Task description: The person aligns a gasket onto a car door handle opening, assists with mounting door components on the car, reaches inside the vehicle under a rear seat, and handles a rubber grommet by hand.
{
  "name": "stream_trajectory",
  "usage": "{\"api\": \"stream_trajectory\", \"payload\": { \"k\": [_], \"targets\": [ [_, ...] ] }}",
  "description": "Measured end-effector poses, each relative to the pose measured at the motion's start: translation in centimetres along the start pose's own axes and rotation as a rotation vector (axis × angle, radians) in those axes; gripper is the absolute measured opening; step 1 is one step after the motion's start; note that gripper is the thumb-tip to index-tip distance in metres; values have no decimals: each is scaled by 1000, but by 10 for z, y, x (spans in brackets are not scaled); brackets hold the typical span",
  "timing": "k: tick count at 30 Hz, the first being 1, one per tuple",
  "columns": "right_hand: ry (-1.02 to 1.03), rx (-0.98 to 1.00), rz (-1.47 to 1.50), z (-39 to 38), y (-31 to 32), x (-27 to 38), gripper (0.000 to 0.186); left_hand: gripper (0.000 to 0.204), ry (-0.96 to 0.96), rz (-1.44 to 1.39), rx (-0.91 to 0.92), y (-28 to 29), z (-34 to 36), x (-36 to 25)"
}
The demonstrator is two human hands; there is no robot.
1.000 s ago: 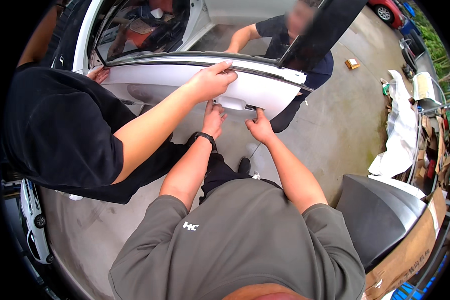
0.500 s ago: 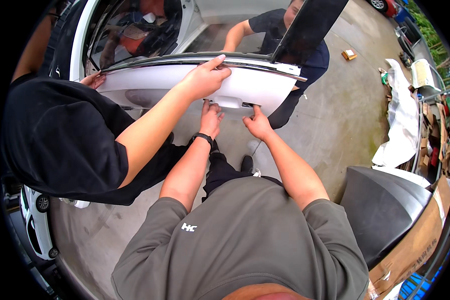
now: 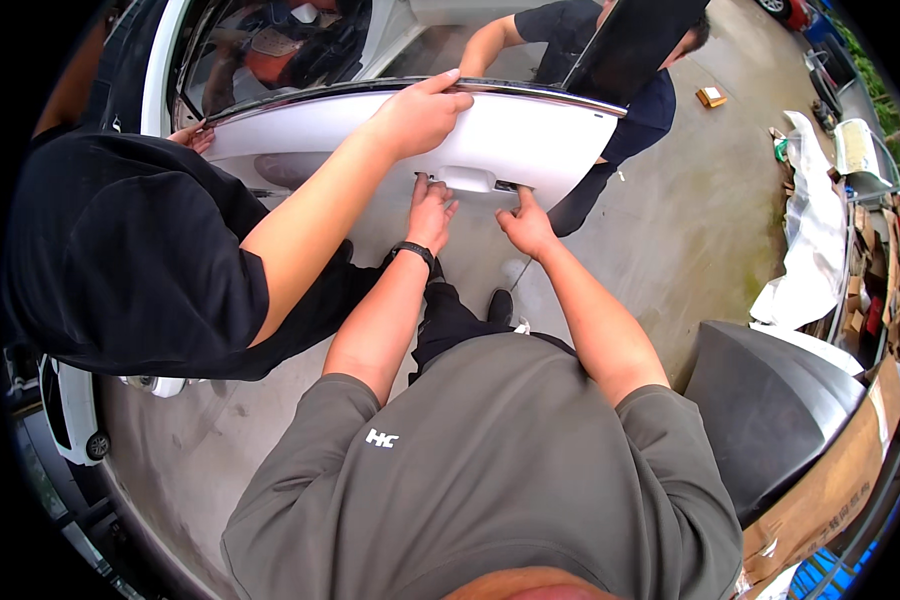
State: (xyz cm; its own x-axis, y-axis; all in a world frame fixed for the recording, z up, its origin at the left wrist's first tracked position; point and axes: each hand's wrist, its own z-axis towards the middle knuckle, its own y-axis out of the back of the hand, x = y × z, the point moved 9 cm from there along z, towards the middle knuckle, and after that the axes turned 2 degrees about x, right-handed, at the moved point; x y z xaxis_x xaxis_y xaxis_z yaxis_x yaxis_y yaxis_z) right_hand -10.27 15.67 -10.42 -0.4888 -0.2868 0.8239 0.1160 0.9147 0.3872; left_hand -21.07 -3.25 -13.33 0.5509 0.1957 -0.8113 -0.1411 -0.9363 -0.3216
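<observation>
A white car door panel [image 3: 370,130] stands upright in front of me, with a chrome trim strip [image 3: 530,92] along its upper edge below the window glass. My left hand [image 3: 430,215] hooks a finger into the opening left of the white handle recess [image 3: 467,178]. At the dark slot right of that recess, my right hand [image 3: 526,225] has its index finger in the edge, thumb apart, other fingers curled. A co-worker's hand [image 3: 420,115] presses on the trim from the left, and their other hand [image 3: 195,137] holds the panel's far left end.
The co-worker in black [image 3: 140,260] stands close on my left. Behind the door, another person [image 3: 645,105] leans in. A dark grey panel [image 3: 770,420], cardboard [image 3: 830,480] and white sheeting [image 3: 805,230] line the right side. A small box [image 3: 711,97] lies on the concrete floor.
The door panel has shifted slightly up and away, and its top edge now meets the chrome strip, covering the white piece formerly visible at the right end. Both my hands have moved with it.
</observation>
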Motion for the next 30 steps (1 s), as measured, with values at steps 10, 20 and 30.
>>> {"api": "stream_trajectory", "payload": {
  "k": [10,20,30],
  "targets": [
    [-9,-8,-39,-1,0,2,87,78,-25,-26,-15,6,9,6],
    [4,-44,-45,-1,-1,-1,78,79,-7,-66,-1,5,8,10],
    [27,-65,-37,2,-2,-2,87,78,-12,-58,-8,4,7,9]
  ]
}}
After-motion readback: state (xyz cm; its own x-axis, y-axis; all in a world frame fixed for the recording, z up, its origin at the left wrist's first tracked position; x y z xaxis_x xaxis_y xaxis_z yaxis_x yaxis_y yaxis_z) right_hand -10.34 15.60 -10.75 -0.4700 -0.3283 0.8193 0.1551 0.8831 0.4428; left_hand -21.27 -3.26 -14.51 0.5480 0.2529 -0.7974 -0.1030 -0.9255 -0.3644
